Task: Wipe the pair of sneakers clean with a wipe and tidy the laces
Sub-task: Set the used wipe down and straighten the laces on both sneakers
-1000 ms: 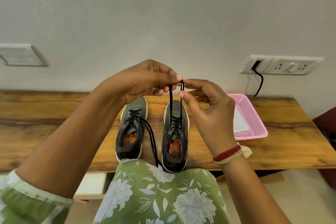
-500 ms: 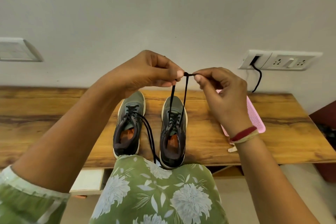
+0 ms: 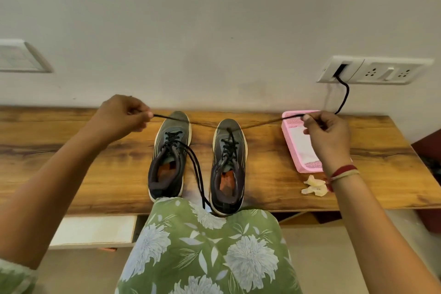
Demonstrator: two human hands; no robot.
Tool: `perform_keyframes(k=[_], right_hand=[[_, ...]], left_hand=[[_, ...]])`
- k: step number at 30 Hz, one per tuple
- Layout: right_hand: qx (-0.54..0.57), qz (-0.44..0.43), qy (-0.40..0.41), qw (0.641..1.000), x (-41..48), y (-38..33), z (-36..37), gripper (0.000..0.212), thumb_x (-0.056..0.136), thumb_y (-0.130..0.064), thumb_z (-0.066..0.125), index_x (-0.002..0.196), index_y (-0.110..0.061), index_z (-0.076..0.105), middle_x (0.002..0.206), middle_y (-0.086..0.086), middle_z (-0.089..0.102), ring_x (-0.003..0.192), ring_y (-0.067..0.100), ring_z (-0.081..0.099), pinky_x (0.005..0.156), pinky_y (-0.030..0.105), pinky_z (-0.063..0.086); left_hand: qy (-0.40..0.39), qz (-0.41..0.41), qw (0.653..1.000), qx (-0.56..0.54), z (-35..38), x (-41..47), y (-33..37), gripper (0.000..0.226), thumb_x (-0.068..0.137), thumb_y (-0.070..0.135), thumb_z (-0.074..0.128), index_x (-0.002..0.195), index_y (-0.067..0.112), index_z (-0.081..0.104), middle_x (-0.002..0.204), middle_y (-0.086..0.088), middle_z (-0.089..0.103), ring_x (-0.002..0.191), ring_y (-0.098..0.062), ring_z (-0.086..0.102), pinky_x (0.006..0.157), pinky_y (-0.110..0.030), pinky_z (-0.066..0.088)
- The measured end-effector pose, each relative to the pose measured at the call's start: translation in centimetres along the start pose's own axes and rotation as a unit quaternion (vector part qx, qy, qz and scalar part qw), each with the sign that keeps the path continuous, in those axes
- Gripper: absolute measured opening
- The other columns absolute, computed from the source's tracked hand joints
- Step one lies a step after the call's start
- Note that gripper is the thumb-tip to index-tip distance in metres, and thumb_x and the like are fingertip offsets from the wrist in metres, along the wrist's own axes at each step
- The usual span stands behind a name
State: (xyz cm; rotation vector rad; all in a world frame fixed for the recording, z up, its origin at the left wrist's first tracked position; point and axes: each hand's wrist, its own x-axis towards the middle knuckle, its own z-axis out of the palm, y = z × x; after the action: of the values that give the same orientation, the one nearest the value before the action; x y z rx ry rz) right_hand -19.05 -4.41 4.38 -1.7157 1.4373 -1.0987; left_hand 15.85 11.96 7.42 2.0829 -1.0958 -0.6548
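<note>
Thin black lace (image 3: 167,117) of the grey mesh sneaker (image 3: 228,150) is limp and light; your left hand (image 3: 121,114) at nine o'clock and right hand (image 3: 327,133) at three pinch its ends, the surest grip.

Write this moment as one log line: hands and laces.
left hand: pinches lace end | right hand: pinches other end | lace: stretched sideways from sneaker by pink tray | other sneaker: laces loose

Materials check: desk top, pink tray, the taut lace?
The desk top looks like wood or a wood-print laminate, with brown grain streaks and a low sheen. The pink tray is probably moulded plastic, given its even colour and perforated mesh walls. The lace seems to be a matte, dark woven textile cord, thin and flexible.
</note>
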Motion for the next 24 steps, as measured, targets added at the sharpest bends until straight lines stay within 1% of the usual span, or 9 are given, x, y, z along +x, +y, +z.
perform_keyframes(k=[4,7,9,11,15,18,19,21,24], right_hand=[[-0.027,0.119,0.056,0.991,1.4,5.0,-1.6,0.01,0.089,-0.018,0.059,0.083,-0.013,0.066,0.086,0.013,0.067,0.075,0.025,0.06,0.074,0.036,0.05],[-0.068,0.173,0.079,0.979,1.6,7.7,-3.1,0.012,0.088,-0.02,0.06,0.087,-0.011,0.067,0.088,0.012,0.064,0.08,0.026,0.056,0.073,0.032,0.045],[-0.082,0.189,0.07,0.976,1.5,9.0,-3.6,0.01,0.087,-0.02,0.061,0.085,-0.012,0.067,0.093,0.016,0.067,0.083,0.029,0.059,0.076,0.035,0.047],[-0.09,0.202,0.059,0.973,1.4,9.8,-3.8,0.009,0.086,-0.018,0.063,0.086,-0.011,0.068,0.096,0.018,0.067,0.086,0.031,0.061,0.078,0.037,0.048],[-0.103,0.221,0.028,0.97,1.3,10.9,-3.8,0.013,0.084,-0.019,0.065,0.092,-0.009,0.07,0.101,0.015,0.068,0.093,0.033,0.062,0.086,0.042,0.051],[-0.084,0.231,-0.027,0.969,1.3,10.6,-3.8,0.012,0.087,-0.016,0.063,0.096,-0.009,0.067,0.106,0.016,0.065,0.091,0.029,0.06,0.077,0.037,0.052],[-0.08,0.238,-0.057,0.966,1.3,10.4,-3.7,0.015,0.087,-0.015,0.063,0.1,-0.007,0.066,0.11,0.015,0.063,0.093,0.028,0.059,0.073,0.034,0.05],[-0.121,0.25,-0.105,0.955,1.1,9.9,-3.2,0.027,0.087,-0.018,0.063,0.113,-0.009,0.061,0.124,0.013,0.056,0.107,0.03,0.054,0.081,0.036,0.049],[-0.217,0.177,-0.116,0.953,-0.8,8.1,-1.0,0.036,0.087,-0.022,0.063,0.121,-0.014,0.056,0.131,0.012,0.05,0.116,0.031,0.049,0.094,0.042,0.045]], left_hand=[[0.052,-0.069,0.996,0.022,-1.2,0.1,-6.5,0.013,0.09,0.013,0.062,0.078,0.019,0.062,0.08,-0.009,0.064,0.075,-0.028,0.066,0.081,-0.046,0.054],[0.043,-0.116,0.992,0.024,-1.3,-0.3,-9.8,0.006,0.089,0.012,0.063,0.085,0.009,0.065,0.078,-0.013,0.064,0.076,-0.031,0.063,0.073,-0.039,0.054],[0.032,-0.131,0.991,0.011,-0.8,-0.6,-11.1,0.007,0.089,0.013,0.063,0.086,0.007,0.064,0.077,-0.012,0.063,0.075,-0.028,0.061,0.063,-0.031,0.05],[0.026,-0.136,0.99,0.02,-0.1,-0.8,-11.8,0.008,0.089,0.016,0.064,0.086,0.008,0.064,0.077,-0.011,0.063,0.075,-0.026,0.062,0.06,-0.03,0.048],[0.016,-0.151,0.984,0.095,1.8,-0.8,-12.3,0.009,0.09,0.019,0.062,0.09,0.011,0.065,0.083,-0.013,0.065,0.076,-0.025,0.06,0.067,-0.037,0.05],[0.034,-0.169,0.973,0.15,2.7,-0.9,-11.6,0.015,0.089,0.02,0.062,0.101,0.013,0.064,0.097,-0.016,0.062,0.086,-0.033,0.058,0.074,-0.04,0.048],[0.056,-0.155,0.97,0.179,2.9,-0.8,-11.3,0.022,0.087,0.022,0.063,0.108,0.014,0.063,0.108,-0.019,0.059,0.098,-0.037,0.055,0.082,-0.044,0.047],[0.102,-0.087,0.971,0.196,4.2,-1.0,-10.1,0.028,0.086,0.025,0.064,0.113,0.016,0.062,0.121,-0.019,0.053,0.114,-0.04,0.047,0.094,-0.049,0.042],[0.07,0.036,0.986,0.149,7.7,-1.6,-6.5,0.026,0.088,0.028,0.062,0.113,0.021,0.061,0.121,-0.008,0.054,0.116,-0.028,0.047,0.096,-0.046,0.04]])
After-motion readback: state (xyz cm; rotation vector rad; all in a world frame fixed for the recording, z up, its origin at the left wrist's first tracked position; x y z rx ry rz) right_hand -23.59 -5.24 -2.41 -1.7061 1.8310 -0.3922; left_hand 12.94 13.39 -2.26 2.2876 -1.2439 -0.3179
